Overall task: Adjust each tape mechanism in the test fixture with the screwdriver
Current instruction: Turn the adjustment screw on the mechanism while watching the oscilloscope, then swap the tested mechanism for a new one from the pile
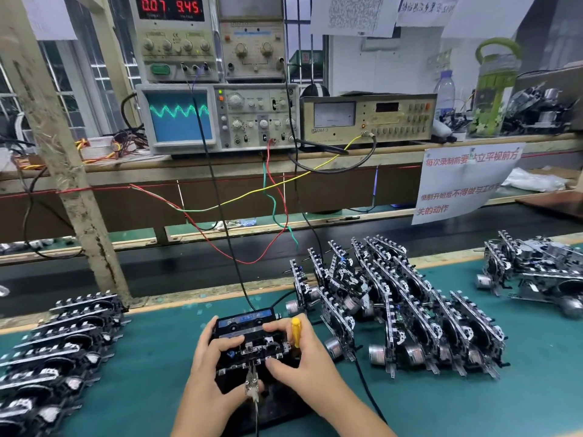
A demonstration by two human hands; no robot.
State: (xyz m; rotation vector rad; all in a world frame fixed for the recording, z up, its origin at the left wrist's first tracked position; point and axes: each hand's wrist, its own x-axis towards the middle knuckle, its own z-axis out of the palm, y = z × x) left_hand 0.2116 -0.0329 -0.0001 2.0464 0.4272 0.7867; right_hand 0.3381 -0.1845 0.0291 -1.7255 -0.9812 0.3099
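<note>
Left hand (209, 351) curls around the black tape mechanism (252, 345) in the black test fixture (271, 402); right hand (303, 354) presses it too, gripping a yellow-handled screwdriver (296, 332).

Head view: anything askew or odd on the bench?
Mostly normal. The right hand holds the yellow screwdriver tucked upright, tip off the mechanism. Right-side mechanisms lean in rows; far-right pile looks jumbled.

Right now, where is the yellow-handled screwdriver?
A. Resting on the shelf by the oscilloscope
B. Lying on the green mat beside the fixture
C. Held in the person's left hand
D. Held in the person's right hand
D: the yellow-handled screwdriver stands up from the right hand, which rests on the fixture alongside the left hand.
</note>
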